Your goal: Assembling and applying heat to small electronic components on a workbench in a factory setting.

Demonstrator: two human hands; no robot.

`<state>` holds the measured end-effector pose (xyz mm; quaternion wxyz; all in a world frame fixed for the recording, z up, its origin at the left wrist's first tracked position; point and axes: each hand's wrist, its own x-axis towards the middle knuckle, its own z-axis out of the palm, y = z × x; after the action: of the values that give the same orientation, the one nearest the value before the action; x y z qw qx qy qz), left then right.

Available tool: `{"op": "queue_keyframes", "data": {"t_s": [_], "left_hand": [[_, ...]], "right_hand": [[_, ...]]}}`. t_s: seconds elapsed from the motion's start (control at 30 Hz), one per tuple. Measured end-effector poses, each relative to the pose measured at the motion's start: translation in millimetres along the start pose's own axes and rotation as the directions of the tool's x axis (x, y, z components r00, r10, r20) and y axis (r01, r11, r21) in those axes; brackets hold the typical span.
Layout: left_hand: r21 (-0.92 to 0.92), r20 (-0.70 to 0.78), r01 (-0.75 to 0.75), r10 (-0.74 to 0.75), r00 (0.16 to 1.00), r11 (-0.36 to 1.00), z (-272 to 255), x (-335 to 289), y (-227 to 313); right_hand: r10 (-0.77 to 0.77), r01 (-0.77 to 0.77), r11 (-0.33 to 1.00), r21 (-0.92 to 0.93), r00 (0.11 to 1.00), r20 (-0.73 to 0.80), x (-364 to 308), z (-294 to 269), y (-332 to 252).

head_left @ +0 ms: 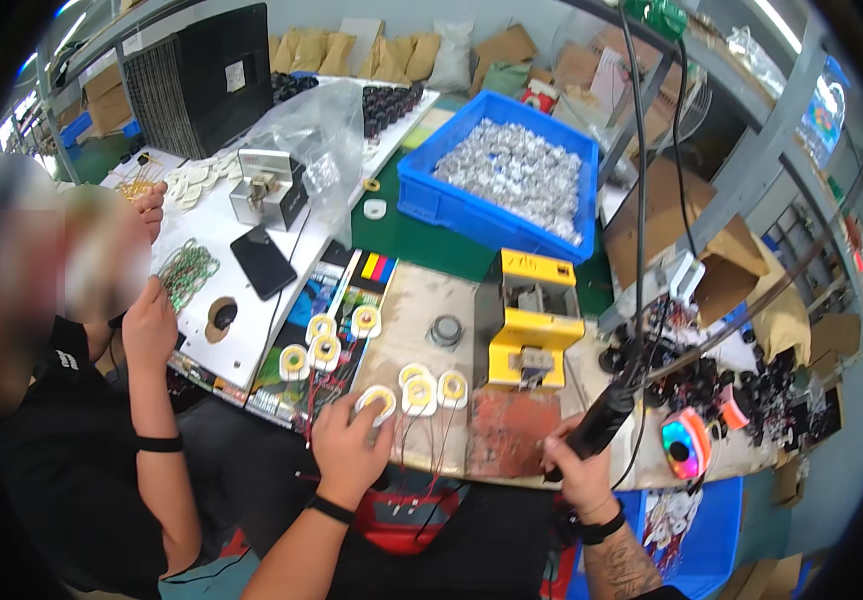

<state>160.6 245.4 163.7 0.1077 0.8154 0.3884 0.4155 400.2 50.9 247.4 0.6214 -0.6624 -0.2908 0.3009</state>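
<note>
My left hand [349, 452] is at the front of the bench, its thumb and fingers closed around the edge of a white round part with a yellow coil ring [378, 399]. Several more such coil parts, one of them a white disc [452, 390], lie behind and to the right of it, thin wires trailing over the bench edge. My right hand [581, 472] grips a black corded tool [606, 415], shaped like an electric screwdriver and tilted up to the right. Its tip cannot be made out. Left of that hand lies a reddish-brown plate [514, 433].
A yellow metal fixture [531, 350] stands behind the plate, near a grey round knob [444, 332]. Farther back sits a blue bin [496, 235] of silvery parts. A lit multicoloured fan [686, 444] is at right. Cables hang overhead. At left a co-worker's hand [151, 325] holds green wires.
</note>
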Motion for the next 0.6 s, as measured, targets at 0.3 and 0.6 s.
{"op": "queue_keyframes", "data": {"t_s": [0.3,0.6], "left_hand": [[-0.048,0.018,-0.007,0.008,1.0,0.999,1.6,3.2,4.0],[-0.061,0.043,0.006,-0.003,0.999,0.998,3.1,5.5,2.6]], "right_hand": [[0.092,-0.107,0.99,0.093,0.985,0.148,2.3,-8.9,9.0],[0.043,-0.06,0.982,0.18,0.994,0.096,3.3,-9.0,17.1]]}}
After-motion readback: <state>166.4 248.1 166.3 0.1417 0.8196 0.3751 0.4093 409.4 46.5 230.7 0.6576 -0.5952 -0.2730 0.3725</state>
